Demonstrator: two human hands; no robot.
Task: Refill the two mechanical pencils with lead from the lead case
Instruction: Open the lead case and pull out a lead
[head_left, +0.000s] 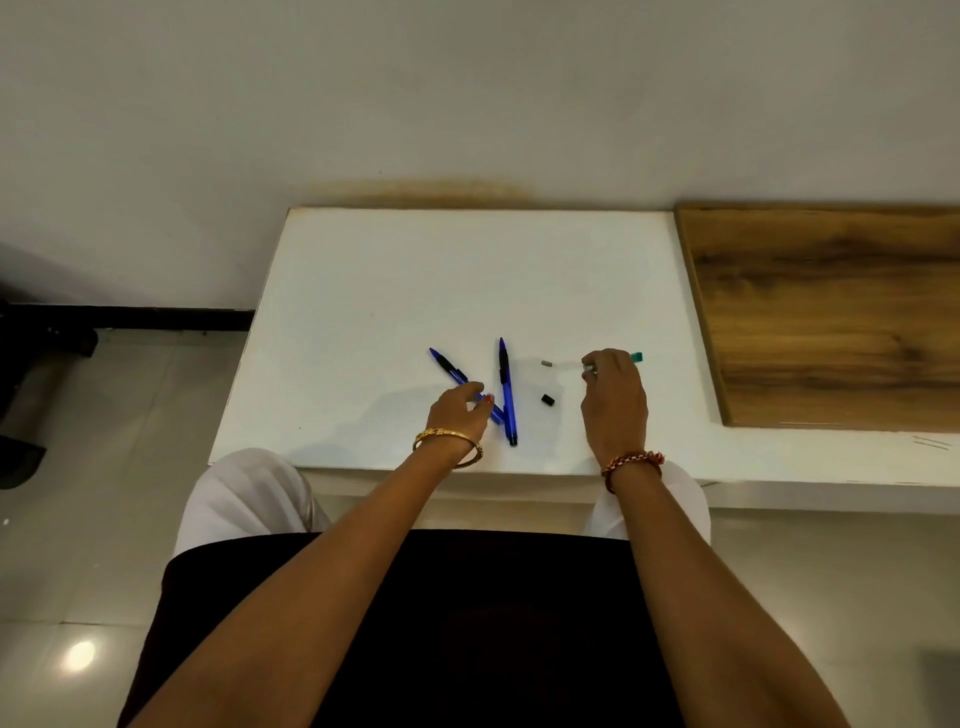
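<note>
Left hand (462, 410): fingers curled down onto the near half of the left pencil (449, 368), apparently pinching its barrel; the grip itself is partly hidden by the knuckles. A gold bangle (448, 441) sits on that wrist.

Right hand (615, 397): fingers curled round the lead case (636, 356), of which only a teal end shows past the knuckles and a pale end by the thumb. A red and gold bracelet (632, 461) sits on that wrist.

The right pencil (506, 389), blue with black grip, lies free between the 2 hands, tip pointing away, its near end just beside the left pencil's.

2 small loose parts lie between the right pencil and the right hand: a grey piece (546, 363) and a black piece (547, 399).

All rest on a white table (415, 270); a wooden board (831, 312) adjoins it to the right.
</note>
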